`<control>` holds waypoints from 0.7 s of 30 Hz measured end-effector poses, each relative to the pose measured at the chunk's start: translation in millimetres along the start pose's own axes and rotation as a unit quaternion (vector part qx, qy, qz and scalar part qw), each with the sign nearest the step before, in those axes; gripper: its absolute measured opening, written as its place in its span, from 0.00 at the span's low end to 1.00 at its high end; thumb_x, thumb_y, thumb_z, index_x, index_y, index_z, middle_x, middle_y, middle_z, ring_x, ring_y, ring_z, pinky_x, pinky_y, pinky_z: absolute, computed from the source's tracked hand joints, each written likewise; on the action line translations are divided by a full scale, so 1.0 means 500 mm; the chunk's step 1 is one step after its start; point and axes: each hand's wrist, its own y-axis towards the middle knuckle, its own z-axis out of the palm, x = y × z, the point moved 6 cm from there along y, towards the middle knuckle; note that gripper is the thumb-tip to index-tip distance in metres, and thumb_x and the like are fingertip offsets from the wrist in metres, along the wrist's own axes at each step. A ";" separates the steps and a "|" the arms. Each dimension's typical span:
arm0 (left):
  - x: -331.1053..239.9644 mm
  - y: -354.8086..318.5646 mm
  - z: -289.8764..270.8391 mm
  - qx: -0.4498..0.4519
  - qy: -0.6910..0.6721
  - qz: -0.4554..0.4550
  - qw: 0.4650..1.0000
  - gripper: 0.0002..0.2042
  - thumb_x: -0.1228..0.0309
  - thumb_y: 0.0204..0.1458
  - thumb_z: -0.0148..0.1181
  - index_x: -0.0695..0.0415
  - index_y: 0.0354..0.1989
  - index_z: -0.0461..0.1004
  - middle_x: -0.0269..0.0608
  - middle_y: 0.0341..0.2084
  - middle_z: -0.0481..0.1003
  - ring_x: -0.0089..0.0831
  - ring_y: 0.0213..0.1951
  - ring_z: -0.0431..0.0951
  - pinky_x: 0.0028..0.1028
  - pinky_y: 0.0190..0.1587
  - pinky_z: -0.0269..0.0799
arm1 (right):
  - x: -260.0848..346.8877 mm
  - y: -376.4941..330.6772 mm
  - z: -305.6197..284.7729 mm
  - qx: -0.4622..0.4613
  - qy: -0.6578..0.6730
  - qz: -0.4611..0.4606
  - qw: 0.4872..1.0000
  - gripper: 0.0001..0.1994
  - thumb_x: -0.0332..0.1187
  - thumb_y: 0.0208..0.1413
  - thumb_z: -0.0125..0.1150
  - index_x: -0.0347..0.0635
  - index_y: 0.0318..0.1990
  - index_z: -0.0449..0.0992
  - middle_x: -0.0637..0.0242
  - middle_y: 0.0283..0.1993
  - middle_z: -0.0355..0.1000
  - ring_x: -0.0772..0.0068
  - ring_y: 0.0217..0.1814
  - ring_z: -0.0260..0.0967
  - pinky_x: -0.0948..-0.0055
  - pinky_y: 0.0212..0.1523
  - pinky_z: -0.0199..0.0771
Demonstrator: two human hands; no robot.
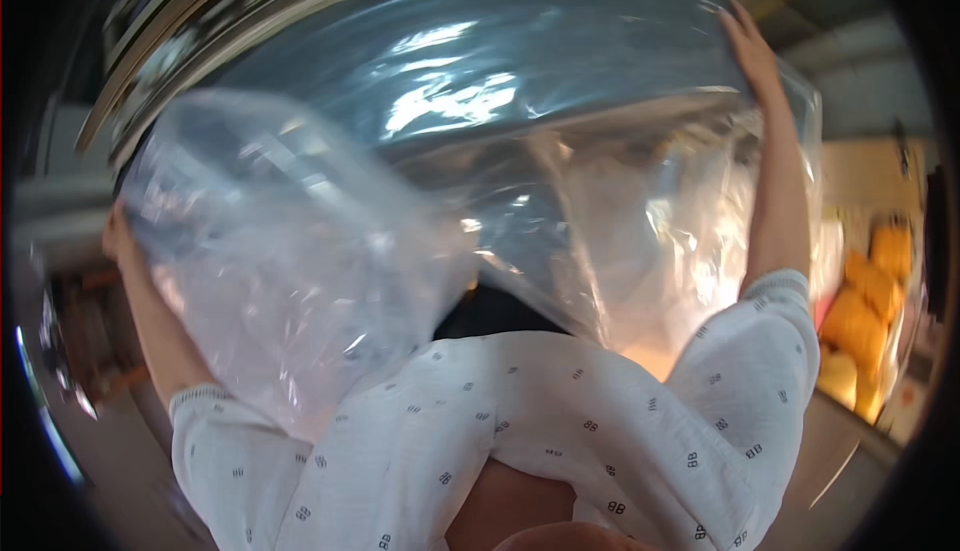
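A wide, glossy blue-grey bundle (pixel 600 36) stretches across in front of me, with plastic film over it. Loose clear plastic sheeting (pixel 300 261) billows toward my chest, blurred by motion on the left. My left hand (pixel 117 236) is at the far left edge of this sheeting and looks closed on it, its fingers partly hidden. Against the right end of the bundle lies my right hand (pixel 755 61), its fingers stretched out along the film. Both arms are spread wide. What lies under the bundle is hidden.
Long pale rails or slats (pixel 190 26) curve behind the bundle at the upper left. To the right, orange-yellow packs or cushions (pixel 865 296) sit by a tan panel (pixel 870 176). Dark brown items (pixel 95 326) stand at the left, too blurred to name.
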 end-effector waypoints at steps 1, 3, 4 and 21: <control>-0.027 0.006 0.018 -0.023 -0.037 0.015 0.999 0.22 0.49 0.42 0.57 0.55 0.37 0.77 0.42 0.35 0.76 0.31 0.39 0.74 0.26 0.45 0.66 | -0.086 0.007 0.015 0.086 0.023 0.183 0.979 0.32 0.57 0.50 0.44 0.42 0.55 0.64 0.56 0.56 0.62 0.60 0.59 0.58 0.72 0.57 0.53; -0.057 -0.006 0.049 -0.035 -0.020 0.016 0.999 0.23 0.47 0.41 0.56 0.54 0.35 0.78 0.44 0.33 0.76 0.36 0.39 0.74 0.28 0.46 0.65 | -0.187 0.010 0.025 0.113 -0.079 0.344 0.929 0.31 0.58 0.50 0.44 0.39 0.49 0.70 0.55 0.49 0.68 0.54 0.54 0.63 0.70 0.54 0.57; -0.035 -0.004 0.029 -0.046 -0.048 0.018 0.998 0.23 0.48 0.41 0.56 0.55 0.35 0.78 0.45 0.33 0.76 0.38 0.39 0.74 0.28 0.46 0.65 | -0.139 0.036 0.057 0.128 -0.070 0.327 0.934 0.31 0.58 0.50 0.44 0.39 0.49 0.70 0.55 0.49 0.68 0.54 0.54 0.63 0.70 0.54 0.57; -0.151 -0.100 -0.040 -0.191 -0.246 -0.116 0.943 0.16 0.60 0.39 0.61 0.62 0.29 0.77 0.50 0.31 0.76 0.41 0.34 0.74 0.32 0.41 0.69 | 0.809 -0.509 0.162 0.273 0.454 -0.169 0.831 0.09 0.28 0.47 0.56 0.40 0.37 0.73 0.60 0.39 0.68 0.64 0.33 0.68 0.72 0.35 0.68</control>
